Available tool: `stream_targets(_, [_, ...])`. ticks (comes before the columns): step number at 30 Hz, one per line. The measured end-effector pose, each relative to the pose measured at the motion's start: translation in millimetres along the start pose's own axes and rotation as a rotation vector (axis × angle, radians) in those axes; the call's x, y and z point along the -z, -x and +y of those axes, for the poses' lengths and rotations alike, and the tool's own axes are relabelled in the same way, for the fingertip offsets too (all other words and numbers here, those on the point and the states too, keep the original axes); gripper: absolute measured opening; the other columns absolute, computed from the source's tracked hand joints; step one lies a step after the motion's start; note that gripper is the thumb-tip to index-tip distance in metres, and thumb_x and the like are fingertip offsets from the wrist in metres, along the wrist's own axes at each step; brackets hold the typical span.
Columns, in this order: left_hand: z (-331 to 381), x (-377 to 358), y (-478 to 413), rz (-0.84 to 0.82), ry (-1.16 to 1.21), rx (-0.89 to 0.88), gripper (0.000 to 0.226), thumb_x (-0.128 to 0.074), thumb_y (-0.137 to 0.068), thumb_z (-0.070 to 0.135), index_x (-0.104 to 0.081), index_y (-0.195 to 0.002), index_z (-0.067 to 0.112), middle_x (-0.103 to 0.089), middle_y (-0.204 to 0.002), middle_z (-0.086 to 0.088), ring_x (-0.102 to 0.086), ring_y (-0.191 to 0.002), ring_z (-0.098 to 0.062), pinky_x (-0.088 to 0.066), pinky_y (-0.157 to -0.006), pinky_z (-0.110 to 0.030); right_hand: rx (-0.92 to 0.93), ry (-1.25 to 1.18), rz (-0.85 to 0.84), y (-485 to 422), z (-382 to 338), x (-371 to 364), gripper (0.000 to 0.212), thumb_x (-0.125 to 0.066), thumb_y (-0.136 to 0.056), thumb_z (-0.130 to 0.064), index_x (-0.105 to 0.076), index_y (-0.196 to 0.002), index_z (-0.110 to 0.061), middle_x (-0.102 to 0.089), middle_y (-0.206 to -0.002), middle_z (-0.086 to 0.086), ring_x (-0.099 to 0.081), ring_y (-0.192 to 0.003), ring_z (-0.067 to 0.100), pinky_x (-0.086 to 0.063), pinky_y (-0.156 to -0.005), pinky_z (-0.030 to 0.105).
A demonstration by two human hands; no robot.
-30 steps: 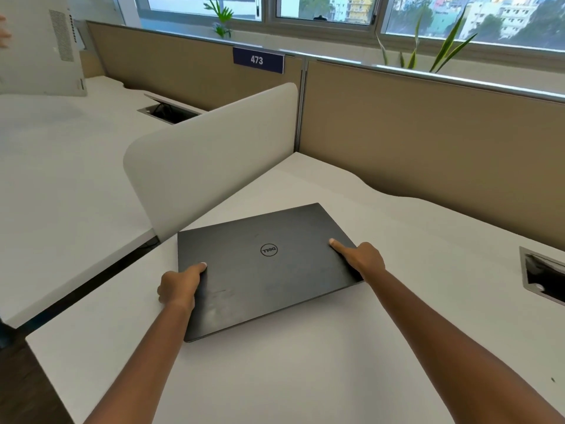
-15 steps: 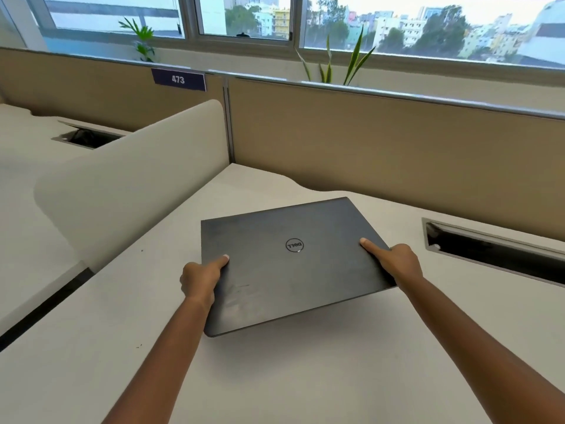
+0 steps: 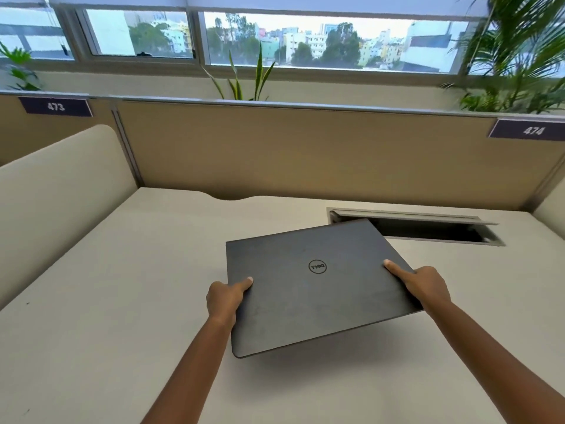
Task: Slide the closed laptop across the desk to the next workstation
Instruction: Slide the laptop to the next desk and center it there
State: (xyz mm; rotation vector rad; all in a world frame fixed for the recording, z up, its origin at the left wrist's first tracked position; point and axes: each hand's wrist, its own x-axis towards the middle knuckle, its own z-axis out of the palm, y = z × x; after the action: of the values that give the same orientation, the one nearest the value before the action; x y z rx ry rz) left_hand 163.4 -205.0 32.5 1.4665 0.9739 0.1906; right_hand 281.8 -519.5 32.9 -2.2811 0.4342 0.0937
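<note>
A closed dark grey laptop (image 3: 312,289) with a round logo on its lid sits over the white desk (image 3: 137,286), turned a little clockwise. Its near edge casts a shadow below it and looks slightly raised. My left hand (image 3: 224,298) grips its left edge, thumb on the lid. My right hand (image 3: 423,284) grips the right edge, thumb stretched across the lid. The laptop's far right corner overlaps the open cable slot (image 3: 428,229).
A tan partition (image 3: 305,154) runs along the back with labels 473 (image 3: 55,106) and 474 (image 3: 533,130). A rounded white divider (image 3: 55,194) stands at the left and another at the far right (image 3: 550,206). Plants line the window sill.
The laptop has travelled right across the desk, away from the left divider, until its far corner reaches the cable slot. Both hands kept their grip. My view has turned right.
</note>
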Motion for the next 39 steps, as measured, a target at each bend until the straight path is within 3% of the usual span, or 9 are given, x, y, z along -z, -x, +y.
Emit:
stream_targets(8, [-9.0,-72.8,20.2,-0.124,-0.076,-0.013,0.031,-0.075,-0.076,0.017,-0.053,-0.084,-0.003,-0.065,-0.108,-0.025,-0.056,-0.083,-0.031,-0.047,-0.076,-0.035,-0.144,-0.070,0.093,1.7,73.0,48.7,0.060,-0.066,-0.073,-0.060,-0.041,-0.054,-0.009,-0.049,-0.057,0.005,-0.048,-0.053,0.022,-0.032,-0.047,0.026])
stream_targets(11, [-12.8,-90.1,21.2,-0.140,-0.112,-0.013,0.029,-0.075,-0.076,0.017,-0.054,-0.079,-0.003,-0.065,-0.108,-0.026,-0.059,-0.085,-0.034,-0.049,-0.078,-0.037,-0.176,-0.096,0.104,2.9,92.8,53.7,0.060,-0.067,-0.072,-0.059,-0.041,-0.053,-0.009,-0.049,-0.056,0.004,-0.049,-0.053,0.023,-0.032,-0.048,0.026])
stream_targets(16, [-18.2,-108.1,17.6,-0.145,-0.173,-0.006,0.046,-0.076,-0.076,0.017,-0.057,-0.106,-0.011,-0.063,-0.113,-0.027,-0.061,-0.101,-0.042,-0.052,-0.088,-0.044,-0.218,-0.134,0.128,5.0,112.8,54.1,0.061,-0.067,-0.072,-0.060,-0.041,-0.052,-0.009,-0.048,-0.056,0.005,-0.049,-0.054,0.025,-0.032,-0.050,0.027])
stream_targets(25, [-14.4,-119.1,0.9,-0.146,-0.214,0.006,0.049,-0.077,-0.075,0.014,-0.057,-0.111,-0.012,-0.063,-0.115,-0.027,-0.060,-0.102,-0.042,-0.050,-0.090,-0.044,-0.261,-0.192,0.157,11.7,127.0,37.2,0.057,-0.064,-0.075,-0.059,-0.049,-0.055,-0.008,-0.054,-0.058,0.005,-0.051,-0.054,0.023,-0.033,-0.047,0.026])
stream_targets(30, [-7.4,-119.9,-12.3,-0.143,-0.249,-0.001,0.047,-0.077,-0.075,0.014,-0.057,-0.109,-0.012,-0.062,-0.115,-0.027,-0.057,-0.091,-0.036,-0.047,-0.084,-0.038,-0.291,-0.230,0.175,20.7,128.8,23.0,0.055,-0.062,-0.078,-0.057,-0.046,-0.054,-0.010,-0.052,-0.058,0.003,-0.049,-0.055,0.022,-0.031,-0.047,0.027])
stream_targets(33, [-3.4,-120.8,-18.3,-0.133,-0.270,0.001,0.049,-0.077,-0.076,0.014,-0.054,-0.111,-0.013,-0.060,-0.118,-0.027,-0.057,-0.106,-0.040,-0.045,-0.086,-0.038,-0.304,-0.244,0.168,25.5,130.1,15.2,0.053,-0.061,-0.080,-0.056,-0.051,-0.060,-0.008,-0.055,-0.064,0.005,-0.053,-0.066,0.028,-0.033,-0.050,0.028])
stream_targets(39, [-3.5,-121.3,-27.0,-0.124,-0.322,0.018,0.056,-0.075,-0.077,0.014,-0.051,-0.118,-0.015,-0.057,-0.124,-0.028,-0.052,-0.114,-0.042,-0.044,-0.094,-0.042,-0.313,-0.241,0.167,31.4,126.6,6.4,0.056,-0.059,-0.081,-0.056,-0.066,-0.085,0.000,-0.066,-0.085,0.013,-0.059,-0.080,0.033,-0.040,-0.064,0.031])
